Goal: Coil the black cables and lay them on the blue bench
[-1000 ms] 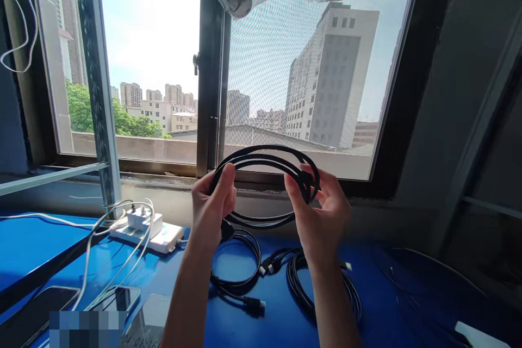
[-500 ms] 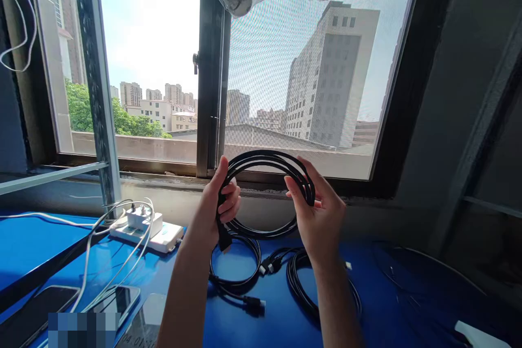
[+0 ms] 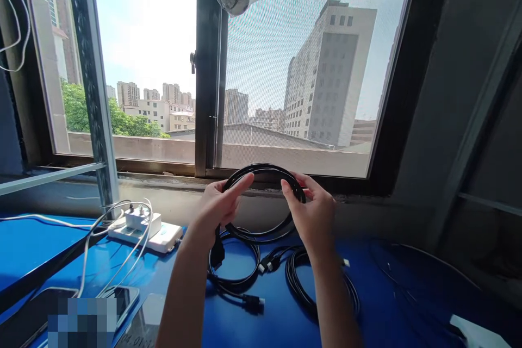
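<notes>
A black cable [image 3: 264, 168], wound into a round coil of several loops, is held up between my two hands above the blue table. My left hand [image 3: 222, 201] grips the coil's left side, its thumb laid across toward the middle. One black plug [image 3: 217, 253] of this cable hangs below that hand. On the coil's right side, my right hand [image 3: 312, 206] pinches the loops between thumb and fingers. Beneath, a second coiled cable [image 3: 240, 285] with a black plug [image 3: 255, 304] lies on the table. Another black coil [image 3: 299, 283] rests to its right, partly behind my right forearm.
On the left stand a white power strip [image 3: 167, 236] with white cords and a metal shelf post [image 3: 98, 119]. Phones [image 3: 126, 299] lie at the front left. A white object [image 3: 477, 331] sits at the front right. The window [image 3: 202, 119] is behind the table.
The held coil has come down slightly and looks smaller. My left hand has turned, its thumb swinging from upright to pointing right. My right hand has shifted a little left and down.
</notes>
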Demonstrator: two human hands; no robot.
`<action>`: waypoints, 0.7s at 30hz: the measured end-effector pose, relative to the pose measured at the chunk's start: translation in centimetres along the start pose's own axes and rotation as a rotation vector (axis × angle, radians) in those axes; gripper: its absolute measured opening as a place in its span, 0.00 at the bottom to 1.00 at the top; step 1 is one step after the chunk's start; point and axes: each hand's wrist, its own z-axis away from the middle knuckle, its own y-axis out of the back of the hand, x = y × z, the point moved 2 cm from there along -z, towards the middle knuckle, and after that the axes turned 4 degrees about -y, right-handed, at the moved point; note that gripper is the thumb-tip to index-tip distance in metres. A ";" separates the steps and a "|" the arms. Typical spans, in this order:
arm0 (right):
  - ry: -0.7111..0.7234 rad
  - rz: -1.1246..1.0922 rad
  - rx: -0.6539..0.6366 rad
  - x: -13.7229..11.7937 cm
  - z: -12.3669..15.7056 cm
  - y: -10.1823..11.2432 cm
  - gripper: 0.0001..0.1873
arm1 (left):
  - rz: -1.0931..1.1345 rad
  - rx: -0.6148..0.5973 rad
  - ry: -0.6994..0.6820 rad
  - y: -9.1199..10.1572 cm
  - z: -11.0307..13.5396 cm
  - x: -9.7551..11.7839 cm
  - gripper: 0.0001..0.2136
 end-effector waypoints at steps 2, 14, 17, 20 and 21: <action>-0.075 0.062 -0.093 0.2 0.1 -0.3 0.14 | -0.025 0.143 -0.059 -0.2 0.0 0.1 0.25; -0.243 -0.165 -0.228 0.1 -0.1 -0.3 0.15 | 0.105 0.214 -0.262 -0.4 -0.2 0.4 0.25; -0.256 -0.260 -0.290 -0.2 0.0 0.0 0.21 | 0.130 0.230 -0.290 -0.2 -0.3 0.3 0.25; -0.300 -0.312 -0.341 -0.7 0.1 0.5 0.24 | 0.148 0.224 -0.304 0.1 -0.3 0.3 0.26; -0.330 -0.339 -0.364 -0.9 0.1 0.6 0.25 | 0.152 0.218 -0.305 0.1 -0.3 0.3 0.27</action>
